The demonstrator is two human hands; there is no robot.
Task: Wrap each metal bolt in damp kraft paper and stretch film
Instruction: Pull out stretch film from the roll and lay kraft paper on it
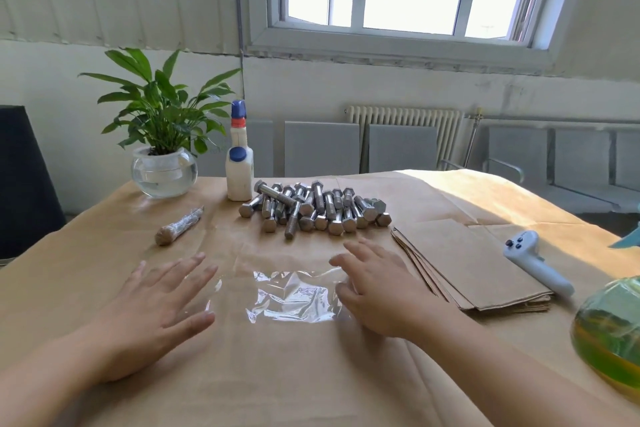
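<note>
A sheet of clear stretch film (287,295) lies wrinkled on the paper-covered table in front of me. My left hand (156,308) lies flat with spread fingers on its left edge. My right hand (374,288) presses flat on its right edge. Behind the film a pile of several steel hex bolts (311,210) rests on the table. One wrapped bolt (178,226), in kraft paper and film, lies at the left. A stack of cut kraft paper sheets (474,263) sits to the right of my right hand.
A white bottle with blue caps (239,166) stands behind the bolts, beside a potted plant in a glass bowl (162,170). A white handheld controller (535,262) lies right of the paper stack. A yellow-green spray bottle (609,329) stands at the right edge.
</note>
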